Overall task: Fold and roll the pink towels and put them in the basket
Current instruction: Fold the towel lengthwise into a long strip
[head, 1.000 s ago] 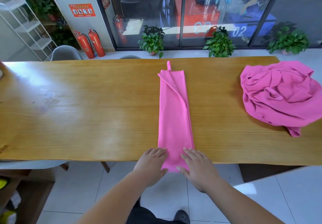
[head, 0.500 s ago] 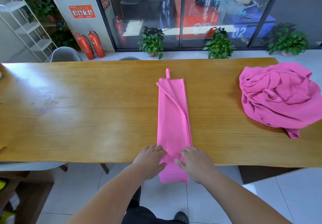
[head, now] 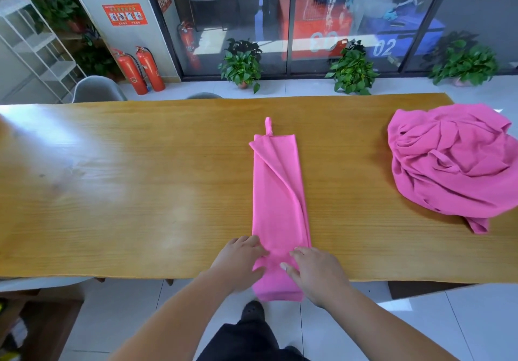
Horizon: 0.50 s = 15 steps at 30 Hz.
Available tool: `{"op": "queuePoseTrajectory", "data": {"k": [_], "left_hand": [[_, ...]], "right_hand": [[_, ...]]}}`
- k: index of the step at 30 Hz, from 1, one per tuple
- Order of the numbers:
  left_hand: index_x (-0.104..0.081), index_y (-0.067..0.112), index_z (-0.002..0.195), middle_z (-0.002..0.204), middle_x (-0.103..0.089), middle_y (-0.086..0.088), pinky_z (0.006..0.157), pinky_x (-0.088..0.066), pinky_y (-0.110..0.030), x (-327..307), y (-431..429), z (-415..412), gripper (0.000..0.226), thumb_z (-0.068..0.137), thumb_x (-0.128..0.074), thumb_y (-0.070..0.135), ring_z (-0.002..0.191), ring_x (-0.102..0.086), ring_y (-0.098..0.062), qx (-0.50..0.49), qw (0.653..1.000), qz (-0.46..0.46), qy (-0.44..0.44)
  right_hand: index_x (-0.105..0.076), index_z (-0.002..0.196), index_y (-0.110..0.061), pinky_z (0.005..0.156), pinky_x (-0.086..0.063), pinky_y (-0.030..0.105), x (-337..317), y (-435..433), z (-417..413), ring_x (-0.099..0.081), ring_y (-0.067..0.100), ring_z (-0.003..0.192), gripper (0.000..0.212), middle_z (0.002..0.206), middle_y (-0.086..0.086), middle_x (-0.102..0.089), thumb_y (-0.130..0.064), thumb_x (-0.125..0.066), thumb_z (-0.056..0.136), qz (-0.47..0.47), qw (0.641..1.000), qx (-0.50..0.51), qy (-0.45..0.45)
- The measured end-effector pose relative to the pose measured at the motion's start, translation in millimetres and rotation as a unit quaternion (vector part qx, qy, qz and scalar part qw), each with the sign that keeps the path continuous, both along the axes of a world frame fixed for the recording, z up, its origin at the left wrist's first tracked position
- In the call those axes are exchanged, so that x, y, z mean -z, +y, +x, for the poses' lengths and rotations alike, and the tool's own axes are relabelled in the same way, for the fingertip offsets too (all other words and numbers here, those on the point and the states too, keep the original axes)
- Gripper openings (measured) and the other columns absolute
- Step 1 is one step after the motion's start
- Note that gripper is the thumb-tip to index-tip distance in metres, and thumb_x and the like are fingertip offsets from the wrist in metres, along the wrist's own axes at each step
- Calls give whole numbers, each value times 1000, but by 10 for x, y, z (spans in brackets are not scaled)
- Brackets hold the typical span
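Bending over a long wooden table [head: 126, 192], a person sets both hands on the near end of a pink towel [head: 277, 198] folded into a narrow strip. The left hand [head: 241, 262] takes the strip's left edge, fingers [head: 256, 244] on top and thumb lower down, with the cloth puckered between them. The right hand [head: 316, 273] mirrors it on the right edge, thumb turned in toward the middle. Both look to be lightly pinching the cloth rather than lying flat on it. Below the thumbs the strip's end hangs over the table edge. Beyond the fingertips it runs straight away to a small loop [head: 268, 125] at the far end. Well off to the right of the right fingers sits a crumpled pile [head: 451, 161] of more pink towels, untouched. No basket is in sight.

The fold appears finished and the roll about to begin. To do it well, the hanging end should come up onto the wood first, so the first turn is made on a firm surface. That turn wants to be small and tight, both thumbs tucking together and the hands level, or the roll will run into a cone. A loose flap [head: 283, 175] lies slantwise along the strip ahead of the right fingers. Smoothing it flat before the roll reaches it should prevent a lump.
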<state>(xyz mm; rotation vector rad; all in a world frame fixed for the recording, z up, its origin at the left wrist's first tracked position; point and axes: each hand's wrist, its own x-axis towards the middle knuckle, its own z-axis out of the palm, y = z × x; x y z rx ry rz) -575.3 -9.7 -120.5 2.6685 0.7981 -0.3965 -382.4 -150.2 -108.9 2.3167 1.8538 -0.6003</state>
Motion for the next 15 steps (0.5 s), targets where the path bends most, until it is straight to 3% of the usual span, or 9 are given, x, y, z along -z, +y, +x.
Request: {"op": "queuePoseTrajectory", "data": {"k": [2, 4, 6, 9, 12, 15], "left_hand": [[-50, 36, 152, 146, -49, 10, 120, -35, -39, -19, 153, 80, 52, 102, -53, 51, 137, -46, -16, -20, 1000, -17, -3], [-46, 35, 154, 148, -45, 7, 119, -37, -41, -10, 315, 150, 56, 101, -56, 49, 138, -43, -20, -56, 998, -22, -7], [-39, 35, 158, 154, -39, 4, 117, -39, -43, -24, 499, 211, 62, 100, -57, 46, 143, -38, -24, -96, 995, -25, -15], [-27, 33, 164, 170, -22, -2, 122, -34, -47, -86, 788, 286, 71, 101, -57, 46, 155, -25, -29, -111, 993, -23, -13], [-18, 34, 167, 175, -11, -5, 126, -28, -49, -140, 1081, 340, 77, 102, -57, 50, 160, -16, -31, -105, 994, -20, -12], [-11, 37, 168, 177, -1, -5, 127, -26, -50, -120, 1338, 361, 82, 102, -58, 51, 161, -12, -31, -96, 995, -20, -5]], "right_hand": [[-67, 117, -28, 87, -54, 42, -118, 166, 67, -66, 22, 104, 77, 114, -4, -71, -77, -10, 100, -9, 1000, 24, 2], [-56, 88, -30, 73, -48, 41, -153, 324, 171, -62, 22, 84, 56, 89, -5, -66, -71, -22, 105, -6, 997, 60, 41], [-52, 82, -28, 71, -44, 42, -161, 499, 298, -60, 23, 83, 48, 83, -6, -62, -65, -32, 107, 13, 993, 85, 81], [-67, 120, -28, 93, -49, 41, -182, 787, 452, -62, 24, 115, 46, 121, -3, -69, -59, -36, 108, 29, 992, 84, 85], [-47, 156, -24, 116, -39, 40, -256, 1092, 522, -44, 25, 144, 53, 161, -1, -45, -50, -38, 111, 8, 994, 83, 68], [-28, 167, -27, 124, -32, 47, -348, 1366, 518, -24, 29, 158, 62, 176, 0, -17, -53, -36, 111, -27, 995, 81, 43]]}}
